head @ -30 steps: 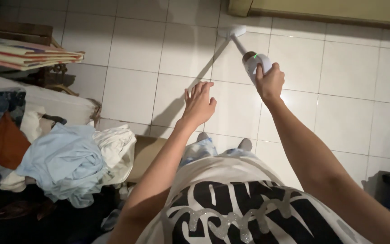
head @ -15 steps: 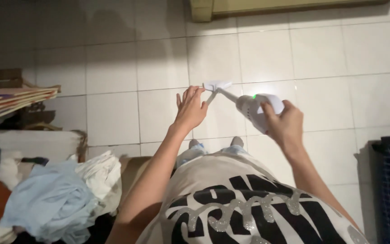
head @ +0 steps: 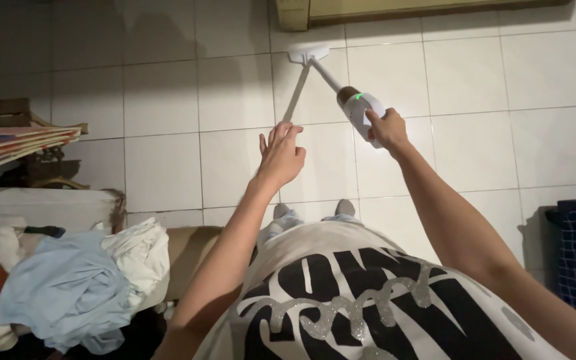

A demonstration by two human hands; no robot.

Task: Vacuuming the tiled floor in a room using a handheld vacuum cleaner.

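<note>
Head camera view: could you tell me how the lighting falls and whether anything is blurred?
Head view: a bright patch lights the tiled floor around the handheld vacuum in the right hand; its wand throws a long dark shadow toward the empty left hand; the left edge and the clothes pile lie dim; nothing is notably blurred.

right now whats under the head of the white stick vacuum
White floor tiles lie under the vacuum head, and its shadow falls on them. The patch directly beneath the head is covered. The right hand grips the vacuum's body.
</note>
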